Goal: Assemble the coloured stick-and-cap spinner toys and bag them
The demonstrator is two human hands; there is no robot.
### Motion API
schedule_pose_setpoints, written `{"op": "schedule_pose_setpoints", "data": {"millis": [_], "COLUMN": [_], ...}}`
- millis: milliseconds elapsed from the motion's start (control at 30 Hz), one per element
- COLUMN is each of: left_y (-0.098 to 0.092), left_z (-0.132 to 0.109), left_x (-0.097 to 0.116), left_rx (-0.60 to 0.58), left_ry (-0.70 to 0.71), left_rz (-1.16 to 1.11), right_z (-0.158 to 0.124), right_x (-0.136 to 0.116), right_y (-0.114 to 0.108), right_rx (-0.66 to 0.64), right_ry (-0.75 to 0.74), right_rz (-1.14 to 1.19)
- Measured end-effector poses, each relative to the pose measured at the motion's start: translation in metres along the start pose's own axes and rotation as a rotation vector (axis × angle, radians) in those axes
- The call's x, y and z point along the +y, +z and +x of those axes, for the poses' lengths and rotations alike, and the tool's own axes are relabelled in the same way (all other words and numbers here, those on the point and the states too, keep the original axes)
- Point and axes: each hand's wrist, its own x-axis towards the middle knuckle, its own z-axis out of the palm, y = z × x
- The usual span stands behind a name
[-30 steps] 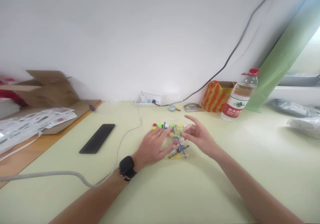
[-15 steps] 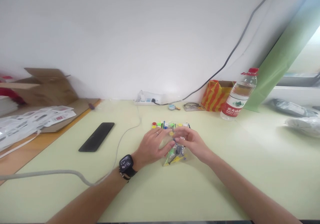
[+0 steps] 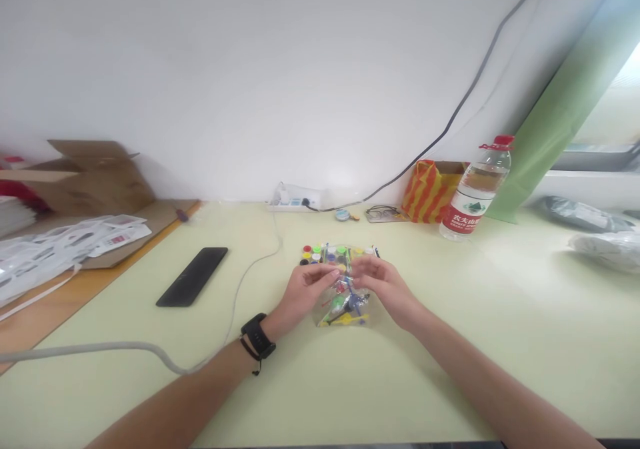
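Note:
A small clear plastic bag (image 3: pixel 343 307) full of colourful little parts sits at the middle of the pale green table (image 3: pixel 450 342). My left hand (image 3: pixel 306 290), with a black watch on its wrist, pinches the bag's upper left edge. My right hand (image 3: pixel 382 285) pinches its upper right edge, fingers closed. The two hands almost meet above the bag. Just behind them lies a second pack of coloured round pieces (image 3: pixel 336 254).
A black phone (image 3: pixel 193 285) lies to the left, with a grey cable (image 3: pixel 125 350) curving past it. A power strip (image 3: pixel 296 200), a striped orange pouch (image 3: pixel 429 199) and a water bottle (image 3: pixel 474 191) stand along the wall. Cardboard (image 3: pixel 95 175) and white packets (image 3: pixel 60 252) are at far left.
My right hand has come down from hovering open and closed on the bag. My left hand has gone from lying flat on it to pinching its edge; the bag has shifted slightly left.

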Motion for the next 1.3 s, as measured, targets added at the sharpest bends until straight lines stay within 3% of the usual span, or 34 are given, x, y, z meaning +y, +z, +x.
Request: {"op": "schedule_pose_setpoints", "data": {"millis": [200, 433, 633, 867, 1067, 1300], "left_y": [-0.002, -0.004, -0.01, -0.017, -0.02, -0.015], "left_z": [0.001, 0.001, 0.006, 0.011, 0.012, 0.009], "left_x": [-0.002, 0.004, 0.006, 0.001, -0.002, 0.001], "left_rx": [0.039, -0.038, 0.044, 0.065, 0.05, 0.133], "left_ry": [-0.06, -0.074, -0.045, -0.045, -0.009, 0.036], "left_rz": [-0.057, -0.083, -0.082, -0.153, -0.249, -0.124], "right_z": [0.002, 0.0, 0.005, 0.018, 0.02, 0.011], "right_x": [0.006, 0.0, 0.003, 0.014, 0.014, 0.005], "right_y": [-0.002, -0.002, -0.011, -0.028, -0.027, -0.019], "right_rx": [0.045, 0.006, -0.022, -0.032, -0.067, -0.022], "right_ry": [0.027, -0.056, -0.117, -0.066, -0.068, -0.214], "right_rz": [0.043, -0.034, -0.081, 0.038, 0.123, -0.062]}}
